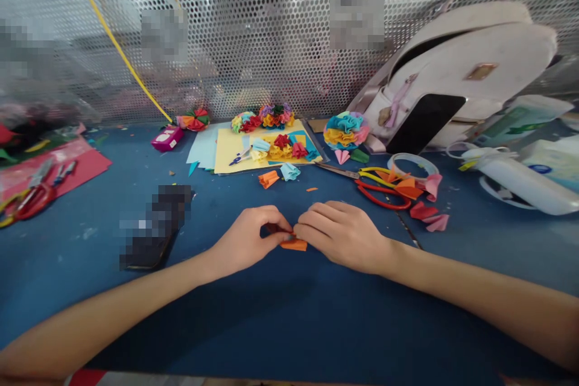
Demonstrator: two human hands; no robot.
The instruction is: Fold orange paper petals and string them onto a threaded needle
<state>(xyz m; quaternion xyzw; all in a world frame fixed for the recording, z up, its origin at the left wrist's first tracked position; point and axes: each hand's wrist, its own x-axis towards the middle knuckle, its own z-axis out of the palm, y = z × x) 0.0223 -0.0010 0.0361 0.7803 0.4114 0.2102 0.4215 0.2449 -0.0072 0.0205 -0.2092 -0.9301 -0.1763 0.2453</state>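
Note:
A small folded piece of orange paper (295, 245) lies between my two hands, low over the blue table. My left hand (253, 235) pinches its left end between thumb and forefinger. The fingers of my right hand (340, 235) are bent together over its right side and hide part of it. Just beyond my hands sit a pleated orange paper piece (269, 179) and a light blue one (290, 171). A thin orange scrap (312, 189) lies near my right knuckles.
Scissors with red and yellow handles (380, 184) lie right of centre by a tape roll (414, 164). Paper flowers (346, 131) stand at the back beside yellow sheets (228, 154). A phone (156, 229) is left; a pale backpack (470, 60) leans against the perforated metal panel (253, 30).

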